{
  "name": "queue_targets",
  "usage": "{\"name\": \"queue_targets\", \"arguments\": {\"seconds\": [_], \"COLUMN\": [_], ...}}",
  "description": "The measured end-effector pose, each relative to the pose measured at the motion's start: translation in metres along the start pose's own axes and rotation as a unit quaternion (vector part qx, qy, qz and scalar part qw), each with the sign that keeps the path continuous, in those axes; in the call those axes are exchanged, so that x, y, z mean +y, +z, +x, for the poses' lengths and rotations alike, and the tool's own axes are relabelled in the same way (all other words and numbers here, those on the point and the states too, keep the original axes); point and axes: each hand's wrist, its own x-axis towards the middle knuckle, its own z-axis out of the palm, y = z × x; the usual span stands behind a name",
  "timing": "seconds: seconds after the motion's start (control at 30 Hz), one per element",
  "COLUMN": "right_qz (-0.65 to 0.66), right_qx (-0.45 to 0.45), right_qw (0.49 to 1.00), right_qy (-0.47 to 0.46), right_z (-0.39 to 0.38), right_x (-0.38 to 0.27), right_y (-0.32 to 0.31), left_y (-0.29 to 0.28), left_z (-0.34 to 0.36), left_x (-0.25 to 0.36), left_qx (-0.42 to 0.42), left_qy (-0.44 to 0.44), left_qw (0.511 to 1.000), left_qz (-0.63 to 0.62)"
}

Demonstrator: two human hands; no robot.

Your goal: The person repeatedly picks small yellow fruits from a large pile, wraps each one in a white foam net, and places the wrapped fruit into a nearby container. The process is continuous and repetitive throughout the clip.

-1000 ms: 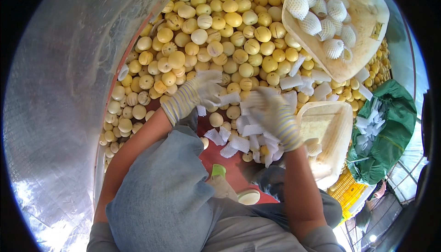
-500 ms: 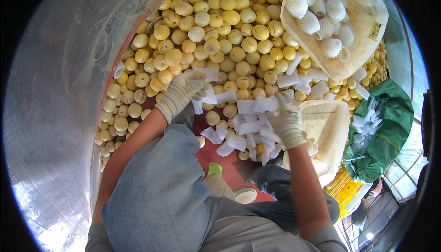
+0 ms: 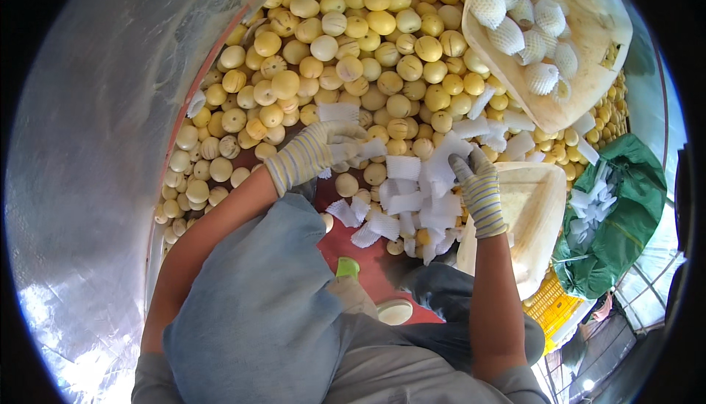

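My left hand [image 3: 318,155], in a striped knit glove, has its fingers curled down among white foam sleeves beside the fruit; what they hold is hidden. My right hand [image 3: 479,192], gloved alike, pinches a white foam sleeve [image 3: 446,160] with thumb and fingers. Loose flattened sleeves [image 3: 403,203] lie below and between both hands, on pale yellow striped fruit [image 3: 380,23] heaped on a red floor [image 3: 342,246].
A plastic tub of netted pieces [image 3: 594,73] is at upper right. Another tub [image 3: 537,213] sits beside my right arm, near a green sack [image 3: 632,213] and yellow crate [image 3: 555,308]. A metallic wall [image 3: 88,146] curves at left. My legs [image 3: 250,293] are below.
Both hands have shifted rightward since half a second ago. The foam sleeve at my right hand has risen rightward with it, and my right fingers are now clearly bent onto it.
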Motion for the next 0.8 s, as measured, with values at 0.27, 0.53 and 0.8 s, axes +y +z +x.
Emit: {"name": "queue_targets", "arguments": {"seconds": [0.27, 0.53, 0.8], "right_qz": [0.24, -0.207, -0.073], "right_qx": [0.009, 0.059, 0.122], "right_qw": [0.965, 0.935, 0.953], "right_qy": [-0.104, -0.283, -0.269], "right_z": [-0.029, -0.043, -0.032], "right_x": [-0.043, -0.044, -0.054], "right_y": [0.086, 0.106, 0.123], "left_y": [0.017, 0.006, 0.002], "left_z": [0.002, 0.008, 0.001], "left_x": [0.009, -0.022, -0.018], "left_qx": [-0.061, -0.001, 0.031], "left_qy": [-0.045, -0.029, -0.148], "left_qw": [0.997, 0.999, 0.98], "left_qz": [-0.032, -0.043, -0.127]}}
